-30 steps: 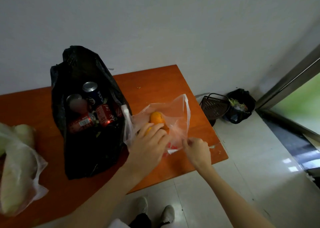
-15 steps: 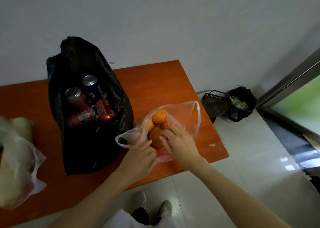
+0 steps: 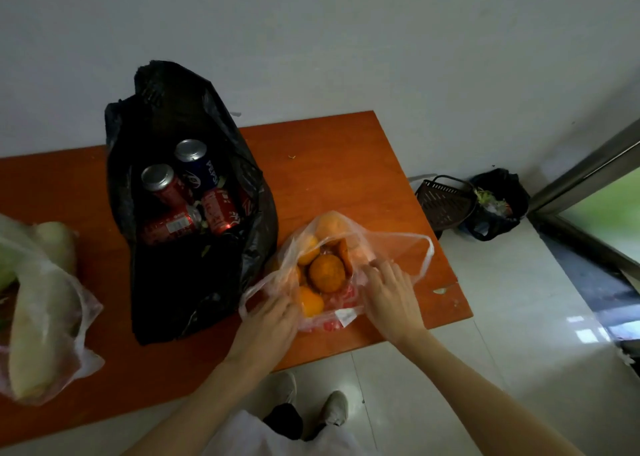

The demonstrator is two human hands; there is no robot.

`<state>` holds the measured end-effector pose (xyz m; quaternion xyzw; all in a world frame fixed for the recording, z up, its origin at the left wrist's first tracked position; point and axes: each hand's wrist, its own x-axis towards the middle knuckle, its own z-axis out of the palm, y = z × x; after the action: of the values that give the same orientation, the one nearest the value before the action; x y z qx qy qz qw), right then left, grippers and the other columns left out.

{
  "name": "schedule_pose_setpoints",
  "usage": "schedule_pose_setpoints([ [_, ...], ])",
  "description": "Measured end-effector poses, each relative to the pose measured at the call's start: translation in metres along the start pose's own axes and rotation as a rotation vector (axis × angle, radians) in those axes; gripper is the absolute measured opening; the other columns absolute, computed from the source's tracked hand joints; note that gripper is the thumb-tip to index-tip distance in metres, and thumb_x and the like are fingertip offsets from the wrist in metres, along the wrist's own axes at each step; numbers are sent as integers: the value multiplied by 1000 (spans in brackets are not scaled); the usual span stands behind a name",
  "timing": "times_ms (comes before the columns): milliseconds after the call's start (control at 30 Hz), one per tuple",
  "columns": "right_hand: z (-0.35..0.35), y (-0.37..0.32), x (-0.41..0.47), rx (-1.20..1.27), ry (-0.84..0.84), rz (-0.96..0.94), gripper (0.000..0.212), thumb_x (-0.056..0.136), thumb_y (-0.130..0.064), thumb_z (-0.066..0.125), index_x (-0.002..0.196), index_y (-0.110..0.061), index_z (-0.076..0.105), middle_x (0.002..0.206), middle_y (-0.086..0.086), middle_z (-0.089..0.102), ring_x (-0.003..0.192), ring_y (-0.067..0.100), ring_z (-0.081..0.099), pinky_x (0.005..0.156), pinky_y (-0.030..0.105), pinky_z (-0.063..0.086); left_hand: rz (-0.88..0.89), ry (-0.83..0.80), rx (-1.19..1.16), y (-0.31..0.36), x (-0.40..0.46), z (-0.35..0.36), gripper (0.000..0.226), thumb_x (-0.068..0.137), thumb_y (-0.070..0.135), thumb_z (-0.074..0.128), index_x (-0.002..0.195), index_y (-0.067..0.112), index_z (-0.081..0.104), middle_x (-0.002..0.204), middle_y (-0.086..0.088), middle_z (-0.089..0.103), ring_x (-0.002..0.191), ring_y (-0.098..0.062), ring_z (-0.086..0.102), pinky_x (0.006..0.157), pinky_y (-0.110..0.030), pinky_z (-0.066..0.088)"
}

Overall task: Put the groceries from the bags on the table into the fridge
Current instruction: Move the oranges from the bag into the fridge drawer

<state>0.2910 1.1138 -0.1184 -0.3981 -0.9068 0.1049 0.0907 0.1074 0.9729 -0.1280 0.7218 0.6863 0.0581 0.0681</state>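
Note:
A clear plastic bag (image 3: 398, 247) of several oranges (image 3: 326, 273) lies open near the right end of the orange table (image 3: 346, 164). My left hand (image 3: 268, 320) grips the bag's left rim and handle. My right hand (image 3: 389, 294) holds the bag's right rim, pulling the mouth wide. To the left stands a black bag (image 3: 166, 296) with several soda cans (image 3: 194, 195) showing inside. A clear bag of pale vegetables (image 3: 38, 313) lies at the table's left end. No fridge is in view.
The table stands against a white wall. On the tiled floor to the right sit a dark basket (image 3: 443, 202) and a black rubbish bag (image 3: 495, 206), beside a metal door frame (image 3: 588, 164). My shoes (image 3: 334, 407) show below the table's front edge.
Both hands have moved apart on the bag's rim, spreading its mouth wider. More oranges show now. The black bag and vegetable bag have not moved.

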Motion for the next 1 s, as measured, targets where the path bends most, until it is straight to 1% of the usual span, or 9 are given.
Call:
schedule_pose_setpoints([
  [100, -2, -20, 18, 120, 8, -140, 25, 88, -21, 43, 96, -8, 64, 98, 10, 62, 85, 27, 60, 66, 35, 53, -5, -10, -19, 4, 26, -10, 21, 67, 16, 67, 88, 17, 61, 88, -2, 62, 83, -18, 61, 72, -31, 53],
  [167, 2, -28, 33, 133, -72, -136, 33, 88, -22, 39, 106, -6, 62, 105, 12, 62, 96, 30, 59, 76, 38, 52, -43, -104, -90, 6, 40, -7, 45, 61, 17, 80, 102, 14, 62, 101, -5, 63, 92, -20, 62, 77, -33, 54],
  [300, 17, -33, 44, -83, -335, -53, 55, 94, -30, 44, 142, -7, 29, 146, 11, 36, 136, 31, 28, 109, 40, 23, -104, -167, -167, 6, 44, 0, 42, 85, 20, 61, 125, 13, 52, 121, -7, 55, 112, -24, 54, 92, -35, 46],
  [467, 17, -40, 52, -265, -389, -89, 65, 90, -37, 50, 143, -9, 23, 148, 7, 30, 136, 27, 20, 104, 42, 24, -201, -262, -54, -2, 40, 2, 57, 83, 49, 56, 130, 19, 43, 125, -2, 48, 120, -19, 40, 100, -32, 34],
  [600, 18, -45, 58, -286, -428, -69, 57, 93, -27, 46, 142, -8, 23, 149, 7, 28, 142, 27, 9, 107, 44, 21, -219, -349, 25, 2, 40, 5, 56, 83, 47, 56, 129, 20, 40, 130, -3, 42, 125, -21, 33, 104, -38, 32],
  [667, 19, -44, 59, -271, -425, -53, 57, 93, -24, 45, 143, -9, 22, 150, 6, 27, 143, 26, 7, 108, 45, 19, -234, -327, -10, 4, 37, 5, 59, 80, 56, 38, 127, 22, 40, 129, -2, 43, 124, -22, 34, 103, -41, 33],
  [733, 18, -44, 56, -264, -422, -54, 63, 91, -26, 50, 144, -9, 20, 151, 7, 26, 143, 27, 9, 109, 46, 18, -210, -302, -39, 4, 33, 7, 63, 76, 58, 28, 126, 22, 40, 127, -2, 45, 122, -21, 36, 100, -37, 35],
  [867, 23, -49, 43, -325, -374, -98, 72, 76, -32, 67, 137, -8, 39, 136, 12, 48, 128, 29, 40, 99, 47, 35, -159, -280, -2, -2, 29, 4, 58, 80, 35, 64, 127, 20, 34, 128, -2, 42, 122, -19, 34, 96, -30, 33],
  [1000, 20, -54, 26, -169, -236, -35, 75, 68, -39, 71, 131, -6, 47, 125, 13, 56, 116, 32, 52, 93, 44, 42, -144, -199, -96, -6, 24, 6, 62, 75, 59, 61, 121, 20, 45, 118, -1, 50, 113, -19, 48, 93, -32, 40],
])
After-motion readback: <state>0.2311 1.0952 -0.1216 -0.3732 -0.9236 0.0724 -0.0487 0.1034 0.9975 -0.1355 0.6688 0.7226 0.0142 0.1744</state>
